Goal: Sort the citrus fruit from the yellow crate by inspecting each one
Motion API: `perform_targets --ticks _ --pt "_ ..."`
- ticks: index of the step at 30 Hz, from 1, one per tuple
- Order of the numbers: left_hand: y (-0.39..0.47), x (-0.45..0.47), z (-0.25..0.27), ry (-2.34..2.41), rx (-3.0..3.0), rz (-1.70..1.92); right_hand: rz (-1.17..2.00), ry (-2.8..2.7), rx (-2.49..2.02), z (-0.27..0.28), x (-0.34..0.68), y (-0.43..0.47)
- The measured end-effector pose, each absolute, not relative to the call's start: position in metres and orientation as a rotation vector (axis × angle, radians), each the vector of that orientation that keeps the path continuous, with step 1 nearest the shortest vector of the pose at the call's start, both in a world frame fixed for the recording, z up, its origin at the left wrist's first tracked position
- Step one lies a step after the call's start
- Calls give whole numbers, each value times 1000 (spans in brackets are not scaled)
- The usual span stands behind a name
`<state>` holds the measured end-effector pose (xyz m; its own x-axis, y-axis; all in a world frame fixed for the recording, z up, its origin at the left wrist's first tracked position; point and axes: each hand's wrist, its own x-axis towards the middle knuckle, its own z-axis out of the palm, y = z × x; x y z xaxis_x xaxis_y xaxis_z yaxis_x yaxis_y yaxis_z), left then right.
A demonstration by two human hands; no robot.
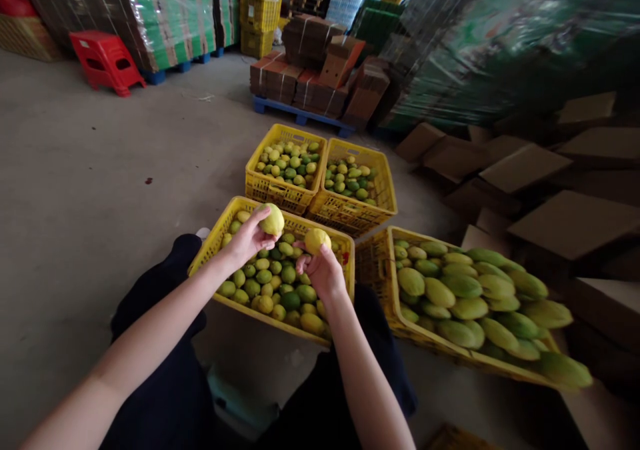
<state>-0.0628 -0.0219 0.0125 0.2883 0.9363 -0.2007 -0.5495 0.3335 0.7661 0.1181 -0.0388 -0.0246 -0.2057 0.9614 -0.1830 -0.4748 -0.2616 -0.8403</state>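
My left hand (249,240) is closed round a pale yellow-green lemon (273,220), held above the near crate. A yellower lemon (317,241) sits in the fingers of my right hand (323,270), a little to the right and slightly lower. Beneath both hands stands a yellow plastic crate (206,253) filled with green and yellow lemons (288,275). The hands and forearms hide part of its contents.
Behind are a left yellow crate (273,187) and a right yellow crate (387,183), both holding lemons. A crate (425,335) heaped with fruit stands at right, beside cardboard boxes (575,223). Farther off are a red stool (109,62) and a blue pallet (300,115) with bundled cardboard.
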Motion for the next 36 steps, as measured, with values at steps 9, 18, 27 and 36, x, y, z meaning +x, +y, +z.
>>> perform_targets --ticks 9,18,27,36 --pt "-30 -59 0 967 1143 1211 1095 -1081 -1065 -38 112 -42" --pt "-37 -63 8 1020 1670 1142 636 -1403 -1219 -41 123 -41" --pt "-26 -68 3 886 1298 1092 1119 -1086 -1006 -48 110 -45" --pt "-19 -47 -7 901 1195 908 1478 -953 -937 -53 111 -57"
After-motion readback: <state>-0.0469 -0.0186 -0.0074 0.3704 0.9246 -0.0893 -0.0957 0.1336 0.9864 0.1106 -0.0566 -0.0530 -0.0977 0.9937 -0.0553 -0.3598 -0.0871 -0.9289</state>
